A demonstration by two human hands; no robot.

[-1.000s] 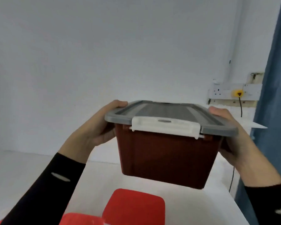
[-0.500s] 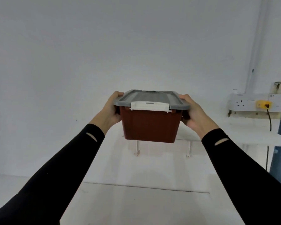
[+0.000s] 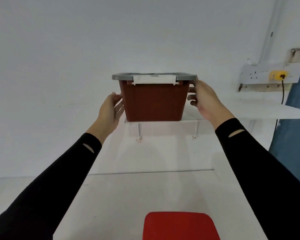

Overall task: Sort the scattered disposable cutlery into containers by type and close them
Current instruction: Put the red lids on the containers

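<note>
Resting on the shelf (image 3: 163, 122), the container (image 3: 154, 103) has left hand (image 3: 109, 110) spread beside it, right hand (image 3: 206, 99) curled round its edge.

Lidded brown box (image 3: 154, 103) stands on a white shelf (image 3: 163, 123); left hand (image 3: 109, 110) flat beside it, right hand (image 3: 206, 101) curled at its other side.

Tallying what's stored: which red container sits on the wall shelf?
The dark red bin with the grey lid, resting on the shelf; the bright red one lies lower, nearest the camera.
</note>
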